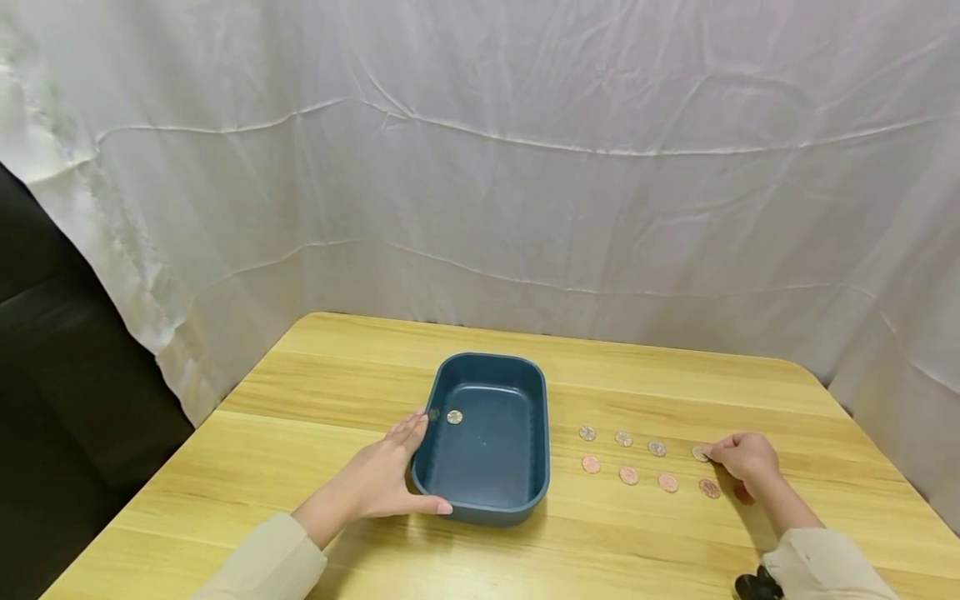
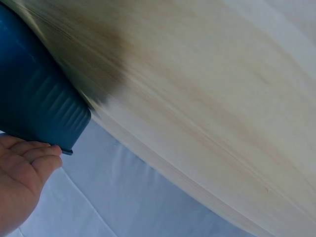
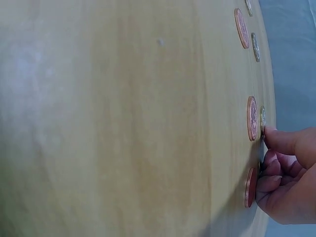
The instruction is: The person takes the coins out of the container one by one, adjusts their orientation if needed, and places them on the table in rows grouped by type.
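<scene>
Resting against the near-left corner of the blue tray (image 1: 525, 492), the left hand (image 1: 382, 479) is held with its fingers straight along the tray's left wall and its thumb laid along the near wall; nothing is pinched by it. One silver coin (image 1: 454, 417) is seen inside the tray, close to its left wall. The tray's long axis is set running from the near edge of the wooden surface (image 1: 360, 375) toward the far edge.

To the right of the tray, coins are laid out in two rows, silver ones farther back and copper ones nearer. The rightmost silver coin (image 1: 700, 452) is touched by the curled fingertips of the right hand (image 1: 742, 458), which appears to be pinching it, though the grip itself is partly hidden. A copper coin (image 1: 708, 488) is seen just beside that hand, toward the near edge. The coins are far nearer the right hand than the left, and the tray lies well to its left.
</scene>
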A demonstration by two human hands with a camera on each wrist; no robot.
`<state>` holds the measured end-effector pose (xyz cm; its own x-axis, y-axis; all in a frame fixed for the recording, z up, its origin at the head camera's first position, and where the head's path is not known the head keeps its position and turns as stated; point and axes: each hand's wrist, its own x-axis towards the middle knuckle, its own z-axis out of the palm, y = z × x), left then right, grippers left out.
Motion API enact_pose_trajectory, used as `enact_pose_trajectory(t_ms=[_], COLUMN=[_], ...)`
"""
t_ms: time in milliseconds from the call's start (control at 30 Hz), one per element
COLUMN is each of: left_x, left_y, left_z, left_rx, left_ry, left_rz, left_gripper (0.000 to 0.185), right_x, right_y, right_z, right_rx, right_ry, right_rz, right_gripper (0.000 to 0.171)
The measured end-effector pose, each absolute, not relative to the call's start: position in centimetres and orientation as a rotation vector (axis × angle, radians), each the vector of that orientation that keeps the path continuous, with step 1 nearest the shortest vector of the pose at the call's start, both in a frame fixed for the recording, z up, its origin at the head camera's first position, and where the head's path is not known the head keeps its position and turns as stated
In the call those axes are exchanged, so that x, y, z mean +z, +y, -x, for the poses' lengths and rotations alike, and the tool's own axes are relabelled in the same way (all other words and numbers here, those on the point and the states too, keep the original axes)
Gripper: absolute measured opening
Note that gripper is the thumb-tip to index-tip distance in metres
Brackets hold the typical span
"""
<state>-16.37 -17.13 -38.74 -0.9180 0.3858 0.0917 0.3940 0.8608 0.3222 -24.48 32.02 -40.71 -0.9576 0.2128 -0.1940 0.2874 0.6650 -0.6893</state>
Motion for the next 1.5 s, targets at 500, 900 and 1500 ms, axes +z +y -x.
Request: enact_pose_trajectory(t_ms=[500,900,1500], left_x=[-38.8,-38.5,-38.6], left_y=[-17.3,-17.2,-17.1], left_z=[16.3,16.3,16.4], left_rx=[-0.528,-0.526,-0.549], left_ry=[-3.002,-3.002,-3.012], left_rz=[0.629,0.636,0.624], left_gripper=[0.117,0.116,0.117], right_x=[-39.6,-37.1,-35.0], right_y=[30.1,26.3,19.7], right_z=[23.8,23.2,22.2], right_rx=[-1.081,-1.168,-1.298], right_ry=[3.106,3.166,3.088], right_rz=[-0.18,-0.01,0.277], right_gripper=[0.029,0.024,0.014])
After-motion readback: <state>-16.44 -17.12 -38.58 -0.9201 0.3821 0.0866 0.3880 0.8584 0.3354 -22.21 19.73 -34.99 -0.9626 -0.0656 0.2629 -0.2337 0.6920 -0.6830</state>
